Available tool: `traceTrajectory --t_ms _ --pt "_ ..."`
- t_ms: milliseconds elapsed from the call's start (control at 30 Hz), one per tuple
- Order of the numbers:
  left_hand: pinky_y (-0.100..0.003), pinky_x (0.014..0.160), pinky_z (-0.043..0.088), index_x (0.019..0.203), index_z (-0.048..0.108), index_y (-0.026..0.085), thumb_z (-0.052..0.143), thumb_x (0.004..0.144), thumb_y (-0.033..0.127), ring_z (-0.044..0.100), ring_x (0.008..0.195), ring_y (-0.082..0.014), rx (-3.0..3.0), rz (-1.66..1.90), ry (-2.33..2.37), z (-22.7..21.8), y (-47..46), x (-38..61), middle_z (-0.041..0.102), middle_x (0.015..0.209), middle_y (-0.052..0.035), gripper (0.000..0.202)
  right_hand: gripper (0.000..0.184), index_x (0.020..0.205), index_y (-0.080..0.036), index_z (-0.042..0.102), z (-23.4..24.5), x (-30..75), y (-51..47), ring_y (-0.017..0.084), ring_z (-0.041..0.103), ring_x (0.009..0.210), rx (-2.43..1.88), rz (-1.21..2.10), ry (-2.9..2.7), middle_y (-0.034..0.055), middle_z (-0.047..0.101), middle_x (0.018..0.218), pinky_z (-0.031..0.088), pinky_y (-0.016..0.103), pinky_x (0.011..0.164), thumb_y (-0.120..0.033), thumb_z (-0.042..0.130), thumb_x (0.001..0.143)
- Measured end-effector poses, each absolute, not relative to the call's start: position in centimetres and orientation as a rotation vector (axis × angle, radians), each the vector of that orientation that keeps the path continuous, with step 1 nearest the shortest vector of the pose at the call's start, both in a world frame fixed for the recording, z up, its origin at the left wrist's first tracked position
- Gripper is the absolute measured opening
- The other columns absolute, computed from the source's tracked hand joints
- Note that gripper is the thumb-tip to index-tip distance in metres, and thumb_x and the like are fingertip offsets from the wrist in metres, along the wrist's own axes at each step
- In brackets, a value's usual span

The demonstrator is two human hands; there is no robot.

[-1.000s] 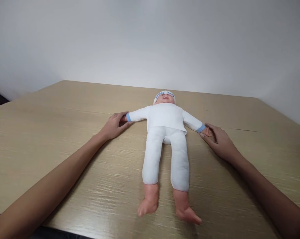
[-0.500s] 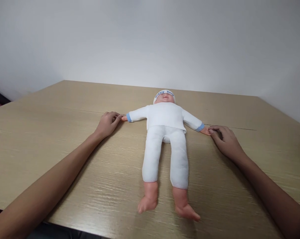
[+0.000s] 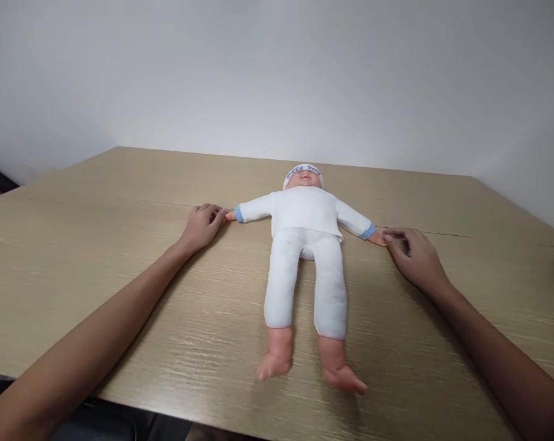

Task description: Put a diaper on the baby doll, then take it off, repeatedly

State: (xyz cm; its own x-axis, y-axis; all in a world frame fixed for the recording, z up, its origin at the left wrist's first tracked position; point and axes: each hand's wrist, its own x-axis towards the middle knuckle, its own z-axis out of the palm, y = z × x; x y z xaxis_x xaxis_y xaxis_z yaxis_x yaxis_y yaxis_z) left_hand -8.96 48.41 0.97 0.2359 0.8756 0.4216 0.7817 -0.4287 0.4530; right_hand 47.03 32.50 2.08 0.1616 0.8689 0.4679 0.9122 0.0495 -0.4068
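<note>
A baby doll lies on its back, head toward the wall and feet toward me. It wears a white top and trousers with blue cuffs, and a white cap with blue lettering. Both its arms are stretched out sideways. My left hand pinches the doll's hand on the left, fingers curled round it. On the other side, my right hand grips the doll's other hand between thumb and fingers. The doll's bare feet point outward.
The doll rests on a wide wooden table with a thin dark seam across it. Behind the far edge stands a pale wall. Something dark, perhaps a chair, shows below the near edge.
The doll's legs and feet appear slightly higher in the view, and the whole scene has shifted a little. Both hands keep hold of the doll's hands.
</note>
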Motion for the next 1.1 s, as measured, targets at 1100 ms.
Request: traceTrajectory --t_ms 1100 --pt "-0.06 0.13 0.037 0.153 0.06 0.016 0.048 0.102 0.025 0.053 0.149 -0.0365 2.533 1.071 1.348 6.4 37.8 -4.5 0.065 0.157 -0.0169 0.053 0.051 0.156 -0.029 0.061 6.9 38.7 25.1 0.043 0.062 0.144 -1.534 -0.245 -1.72 0.0171 0.069 0.151 0.048 0.068 0.124 -0.047 0.053 0.109"
